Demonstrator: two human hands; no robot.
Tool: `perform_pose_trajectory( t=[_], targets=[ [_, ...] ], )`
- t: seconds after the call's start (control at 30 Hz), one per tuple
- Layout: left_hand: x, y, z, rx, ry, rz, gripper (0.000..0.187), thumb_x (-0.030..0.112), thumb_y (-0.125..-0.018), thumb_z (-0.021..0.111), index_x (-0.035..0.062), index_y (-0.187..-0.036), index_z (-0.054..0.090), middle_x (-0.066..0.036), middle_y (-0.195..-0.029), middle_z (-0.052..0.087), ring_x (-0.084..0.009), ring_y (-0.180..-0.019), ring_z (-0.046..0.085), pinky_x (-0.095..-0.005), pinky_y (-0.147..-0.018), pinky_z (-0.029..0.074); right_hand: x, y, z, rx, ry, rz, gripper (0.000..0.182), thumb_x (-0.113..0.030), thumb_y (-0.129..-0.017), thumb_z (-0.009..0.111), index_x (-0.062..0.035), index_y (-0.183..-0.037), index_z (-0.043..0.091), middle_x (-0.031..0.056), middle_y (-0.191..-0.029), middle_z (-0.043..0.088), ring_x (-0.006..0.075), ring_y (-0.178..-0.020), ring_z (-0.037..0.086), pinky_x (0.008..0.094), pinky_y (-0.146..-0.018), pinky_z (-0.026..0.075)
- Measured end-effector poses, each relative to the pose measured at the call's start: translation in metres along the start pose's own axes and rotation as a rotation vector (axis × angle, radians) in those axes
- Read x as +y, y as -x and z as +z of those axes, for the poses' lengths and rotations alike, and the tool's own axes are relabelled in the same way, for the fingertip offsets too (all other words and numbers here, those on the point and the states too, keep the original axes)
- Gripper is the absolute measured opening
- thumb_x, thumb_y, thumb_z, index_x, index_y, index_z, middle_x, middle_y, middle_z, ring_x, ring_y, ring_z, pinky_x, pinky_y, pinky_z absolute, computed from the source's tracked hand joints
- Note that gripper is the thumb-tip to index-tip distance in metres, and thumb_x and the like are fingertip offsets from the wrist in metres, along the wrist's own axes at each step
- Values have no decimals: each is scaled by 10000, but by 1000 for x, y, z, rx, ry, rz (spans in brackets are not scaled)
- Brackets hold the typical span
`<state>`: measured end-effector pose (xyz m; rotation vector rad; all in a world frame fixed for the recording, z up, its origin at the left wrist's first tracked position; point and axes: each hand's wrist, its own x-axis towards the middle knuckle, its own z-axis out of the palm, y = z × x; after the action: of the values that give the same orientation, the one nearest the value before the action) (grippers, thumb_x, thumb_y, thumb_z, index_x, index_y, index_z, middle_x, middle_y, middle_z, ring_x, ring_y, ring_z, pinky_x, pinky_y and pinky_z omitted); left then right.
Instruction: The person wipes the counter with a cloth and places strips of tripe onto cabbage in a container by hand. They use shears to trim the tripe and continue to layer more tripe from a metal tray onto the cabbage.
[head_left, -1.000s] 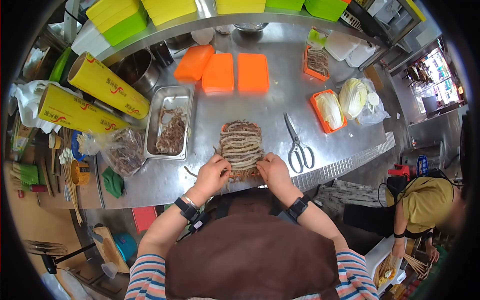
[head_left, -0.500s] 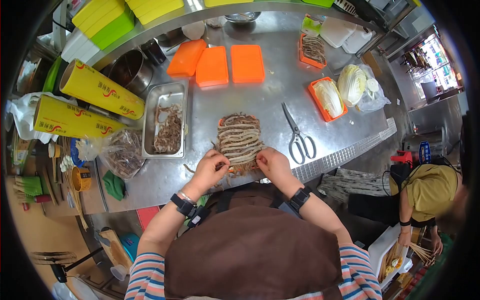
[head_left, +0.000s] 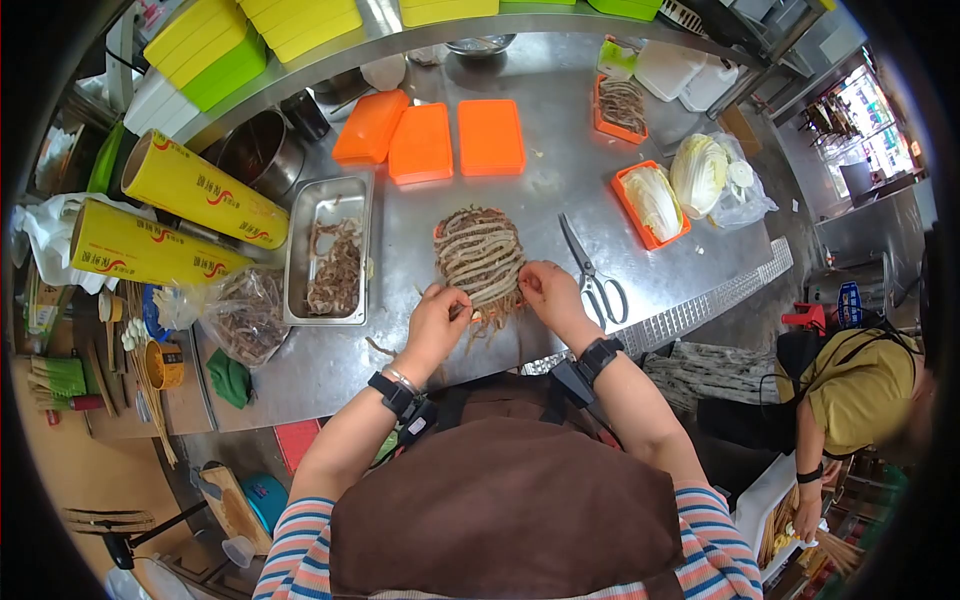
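Observation:
A heap of greyish-brown strips, which look like tripe (head_left: 478, 250), lies in rows over a small orange tray that is nearly hidden beneath it. My left hand (head_left: 437, 320) is at the near left corner, thumb and fingertips pinched on the strip ends. At the right edge, my right hand (head_left: 553, 295) has its fingers curled in against the heap. Loose ends hang over the near side between the hands. Black-handled scissors (head_left: 592, 275) lie just beyond my right hand, blades pointing away. Left of the heap stands a steel pan (head_left: 330, 250) with more brown strips.
Upturned orange trays (head_left: 491, 137) sit at the back. To the right are a tray of cabbage (head_left: 652, 205), a whole cabbage (head_left: 697, 175) and a filled tray (head_left: 622, 105). Cling-film rolls (head_left: 200, 190) and a bag (head_left: 245, 315) stand left. Another person (head_left: 860, 390) handles skewers at right.
The tray with the strips has shifted a little away from me and turned slightly. Both my hands have gone with it, the right one further up its side. The other person's hand has moved lower.

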<state>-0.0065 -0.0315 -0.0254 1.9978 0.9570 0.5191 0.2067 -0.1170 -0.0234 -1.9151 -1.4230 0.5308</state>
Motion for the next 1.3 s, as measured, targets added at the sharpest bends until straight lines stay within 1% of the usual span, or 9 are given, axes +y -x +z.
perform_pose_trajectory(
  t=[0.23, 0.3, 0.5, 0.63, 0.7, 0.8, 0.93, 1.03, 1.3],
  targets=[
    [-2, 6, -8, -43, 126, -8, 107, 118, -881, 618, 41, -954, 628, -109, -940, 565, -251, -807, 606, -339, -726, 497, -3, 24, -50, 55, -72, 58, 238, -102, -793, 650, -58, -1024, 615, 159, -937, 594, 330, -826, 603, 409, -728, 497],
    [-4, 8, -15, -50, 187, -68, 158, 118, -896, 591, 31, -1027, 601, -119, -982, 556, -233, -856, 594, -333, -761, 491, 21, 47, -61, 195, 205, 60, 319, -79, -782, 654, -37, -1090, 580, 183, -1019, 578, 356, -890, 597, 423, -775, 498],
    [-17, 14, -20, -45, 269, -84, 174, 52, -905, 588, 12, -1074, 579, -92, -1007, 585, -179, -898, 609, -280, -806, 498, 46, 75, -56, 188, 501, 192, 382, -45, -767, 632, -37, -1136, 534, 201, -1013, 585, 389, -946, 581, 449, -814, 493],
    [-20, 13, -19, -75, 101, -67, 255, 73, -849, 675, 25, -1083, 586, -92, -942, 678, -173, -890, 658, -290, -764, 527, 34, 55, -69, 142, 370, 330, 421, 22, -730, 570, -38, -1142, 508, 216, -916, 617, 420, -778, 605, 485, -727, 503],
    [-14, 13, -19, -63, -67, -43, 245, 92, -823, 701, 39, -1042, 603, -94, -905, 676, -184, -822, 663, -286, -726, 527, 39, 61, -75, 108, 252, 397, 489, 39, -738, 560, -41, -1215, 488, 148, -817, 635, 311, -640, 611, 417, -622, 503],
    [-19, 14, -15, -66, -20, -95, 216, 104, -802, 719, 42, -984, 620, -95, -869, 672, -192, -741, 660, -288, -673, 528, -2, 82, -92, 9, -642, 599, 557, -106, -860, 675, -77, -1365, 442, -20, -705, 571, 32, -591, 495, 191, -510, 388],
    [-13, 17, -16, 12, 65, -90, 181, 106, -776, 723, 58, -925, 631, -81, -820, 658, -235, -736, 645, -343, -659, 519, -64, 108, -90, -447, -1095, 687, 498, -236, -903, 669, -52, -1327, 485, -59, -725, 452, 27, -530, 397, 186, -464, 334],
    [-13, 15, -16, 45, 55, -21, 153, 75, -787, 720, 25, -901, 631, -79, -801, 641, -171, -677, 634, -277, -616, 515, -87, 105, -73, -624, -1064, 797, 418, -331, -940, 623, -37, -1227, 543, -62, -638, 397, 28, -516, 371, 183, -453, 315],
    [-8, 16, -18, 61, 97, -26, 115, 53, -776, 698, 21, -845, 611, -63, -770, 605, -152, -637, 586, -274, -587, 485, -90, 100, -48, -680, -875, 892, 385, -386, -966, 564, -55, -1162, 566, -42, -621, 394, 37, -473, 360, 188, -419, 287]
  ],
)
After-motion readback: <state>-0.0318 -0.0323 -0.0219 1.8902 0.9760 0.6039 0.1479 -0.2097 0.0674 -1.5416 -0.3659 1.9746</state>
